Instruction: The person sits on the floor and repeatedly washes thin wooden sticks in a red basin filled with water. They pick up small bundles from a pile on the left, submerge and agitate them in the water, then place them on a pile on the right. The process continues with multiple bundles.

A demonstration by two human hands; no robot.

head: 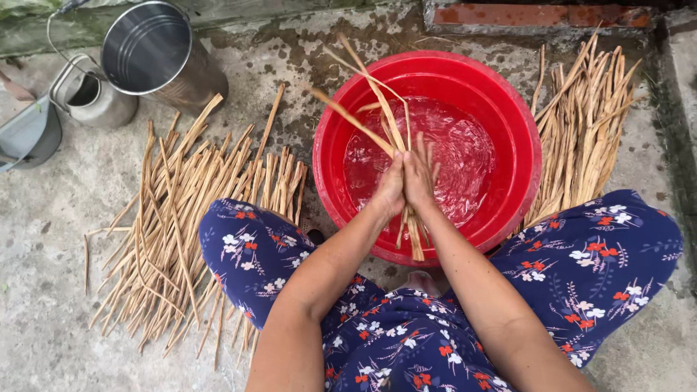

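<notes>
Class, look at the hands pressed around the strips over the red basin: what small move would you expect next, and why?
Probably lowering the strips into the water. The left hand and right hand press them together above the red basin, their upper ends poking up clear of the water.

Soft, even daylight fell from overhead; overcast, no hard sun. Shadows stayed faint, only thin dark lines under the scattered tan dried reed strips (174, 232) on the ground. Pale glints broke across the rippled water in the round red plastic basin (508, 109). A dull sheen ran down the tall shiny steel canister (156, 51). Focus was sharp centrally, slightly softer toward corners. The wide lens bowed the edges a little.
</notes>
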